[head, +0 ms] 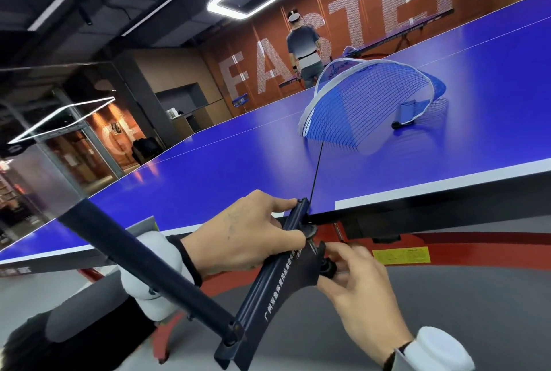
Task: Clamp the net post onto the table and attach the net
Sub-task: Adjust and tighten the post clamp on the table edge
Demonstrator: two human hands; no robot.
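— Checking the clamp step. Where's the net post [268, 290]?

— At the near edge of the counter [238, 168], lying tilted, with its upper end against the edge. Can't tell whether the clamp is seated on the lip.

— Hands?

— The person's left hand [247, 236] has its fingers curled round the upper end of the post, thumb underneath. The right hand [357, 284] pinches the black screw knob [328, 267] in its fingertips, just below the counter edge.

— Net?

— The net [366, 108] is loose on the counter top, well apart from both hands and curled into an arc. A second post [407, 114] lies by its far end. A thin cord [316, 171] runs from the held post up toward the net.

— Handling?

— The post looks rigid and light, no flex expected. Best held where the left hand is, on the body near the edge, so it can't twist while the knob turns. The knob is small, fingertip grip only, so it could slip. The net is soft, floppy mesh. Probably best taken by the white top band or its end, not the mesh. The cord could snag.

— Progress?

— Early, by the look of it. The clamp is likely being screwed down and the net isn't strung yet.
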